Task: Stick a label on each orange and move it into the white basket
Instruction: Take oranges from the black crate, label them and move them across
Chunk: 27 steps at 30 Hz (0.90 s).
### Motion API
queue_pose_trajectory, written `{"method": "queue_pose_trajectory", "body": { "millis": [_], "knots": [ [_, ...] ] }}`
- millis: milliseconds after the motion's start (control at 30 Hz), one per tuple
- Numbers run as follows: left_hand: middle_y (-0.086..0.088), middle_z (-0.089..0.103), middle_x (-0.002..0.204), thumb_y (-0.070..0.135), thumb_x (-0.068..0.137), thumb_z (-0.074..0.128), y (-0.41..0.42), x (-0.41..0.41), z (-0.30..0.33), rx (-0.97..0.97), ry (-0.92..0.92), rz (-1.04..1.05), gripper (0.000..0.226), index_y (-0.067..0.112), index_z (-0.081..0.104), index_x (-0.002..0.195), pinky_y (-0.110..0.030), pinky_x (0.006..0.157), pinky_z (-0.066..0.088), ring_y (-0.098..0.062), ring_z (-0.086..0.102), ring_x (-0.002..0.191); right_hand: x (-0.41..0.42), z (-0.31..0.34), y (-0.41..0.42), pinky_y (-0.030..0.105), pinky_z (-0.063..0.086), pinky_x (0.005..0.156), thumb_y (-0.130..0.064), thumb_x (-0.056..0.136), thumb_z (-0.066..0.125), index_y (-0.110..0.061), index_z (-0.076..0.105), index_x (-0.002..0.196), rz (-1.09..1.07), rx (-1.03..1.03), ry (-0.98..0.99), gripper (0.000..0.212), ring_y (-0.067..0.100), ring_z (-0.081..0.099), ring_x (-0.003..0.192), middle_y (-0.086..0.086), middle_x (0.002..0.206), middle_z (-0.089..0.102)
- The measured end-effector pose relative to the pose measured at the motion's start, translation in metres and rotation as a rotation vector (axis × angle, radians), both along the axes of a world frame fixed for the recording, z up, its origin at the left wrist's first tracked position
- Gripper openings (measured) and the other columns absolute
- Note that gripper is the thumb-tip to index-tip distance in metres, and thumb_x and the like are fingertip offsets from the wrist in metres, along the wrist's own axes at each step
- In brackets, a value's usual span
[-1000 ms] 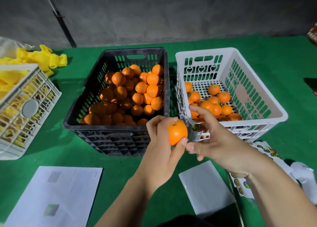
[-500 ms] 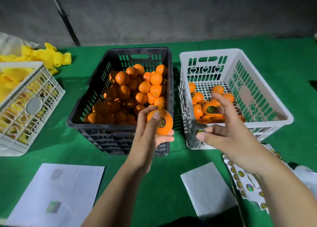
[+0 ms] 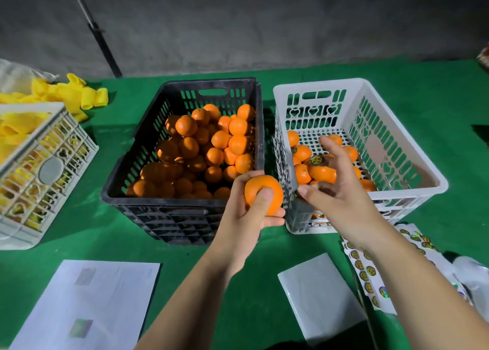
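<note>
A round, smooth-skinned orange [image 3: 264,194] sat in the left hand [image 3: 247,218], fingers curled under it and the thumb pressed across its front, held above the near right corner of the black crate [image 3: 148,191]. No label could be seen on the side that faced the camera.

Just right of the crate, the right hand [image 3: 341,204] hovered over the near wall of the white basket [image 3: 404,148], its fingers spread and loosely bent, thumb toward the orange; it appeared to grip nothing, though a glint near the thumb tip was too blurred to tell. The basket was moulded plastic with slotted walls, heart-shaped cut-outs and a perforated floor. In it lay the labelled oranges [image 3: 303,152], one showing a round shiny sticker (dark with a gold rim).

The crate itself was rigid, rectangular plastic with vertical slots and a handle hole, heaped with loose oranges [image 3: 211,143].

Right of the crate and nearer the person, a sticker sheet [image 3: 365,267] of round foil labels lay on the green felt-like desk [image 3: 436,90], beside a glossy white backing sheet [image 3: 320,294]. Left of the crate stood a second pale lattice basket [image 3: 45,169] filled with yellow foam sleeves [image 3: 79,95], more of them piled behind it. In front of the crate to the left lay a flat white paper [image 3: 92,304].
</note>
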State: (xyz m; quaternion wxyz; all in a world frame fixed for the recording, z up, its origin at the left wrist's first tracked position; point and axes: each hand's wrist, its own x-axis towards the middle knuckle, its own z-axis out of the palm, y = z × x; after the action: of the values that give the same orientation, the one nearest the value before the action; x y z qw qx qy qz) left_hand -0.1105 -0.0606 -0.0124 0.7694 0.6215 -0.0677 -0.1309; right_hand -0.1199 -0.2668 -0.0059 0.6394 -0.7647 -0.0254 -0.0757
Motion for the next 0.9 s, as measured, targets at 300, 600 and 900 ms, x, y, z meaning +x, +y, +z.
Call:
{"method": "queue_pose_trajectory", "body": {
  "millis": [300, 600, 900],
  "knots": [
    [-0.002, 0.048, 0.134, 0.043, 0.096, 0.07, -0.065, 0.046, 0.007, 0.189, -0.068, -0.13, 0.037, 0.042, 0.051, 0.129, -0.036, 0.086, 0.063, -0.026, 0.068, 0.111, 0.074, -0.048, -0.051, 0.037, 0.046, 0.102, -0.012, 0.099, 0.062, -0.026, 0.028, 0.157, -0.293, -0.615, -0.018, 0.068, 0.02, 0.049, 0.116, 0.002, 0.145, 0.032],
    [0.0, 0.047, 0.145, 0.053, 0.097, 0.063, -0.143, 0.127, -0.017, 0.967, -0.521, -0.24, 0.056, 0.035, 0.042, 0.145, -0.046, 0.097, 0.048, -0.031, 0.056, 0.125, 0.081, -0.057, -0.055, 0.029, 0.037, 0.108, -0.002, 0.101, 0.043, -0.013, 0.043, 0.147, -0.782, -0.244, -0.093, 0.048, 0.014, 0.044, 0.128, 0.005, 0.143, 0.045],
    [-0.001, 0.065, 0.122, 0.04, 0.095, 0.054, -0.167, 0.134, -0.039, 1.545, -0.599, -0.444, 0.033, 0.028, 0.055, 0.126, -0.039, 0.116, 0.02, -0.026, 0.047, 0.128, 0.092, -0.06, -0.056, 0.019, 0.032, 0.095, -0.011, 0.1, 0.052, -0.013, 0.045, 0.144, -0.75, -0.398, -0.027, 0.045, 0.016, 0.046, 0.123, 0.009, 0.141, 0.047]
  ]
}}
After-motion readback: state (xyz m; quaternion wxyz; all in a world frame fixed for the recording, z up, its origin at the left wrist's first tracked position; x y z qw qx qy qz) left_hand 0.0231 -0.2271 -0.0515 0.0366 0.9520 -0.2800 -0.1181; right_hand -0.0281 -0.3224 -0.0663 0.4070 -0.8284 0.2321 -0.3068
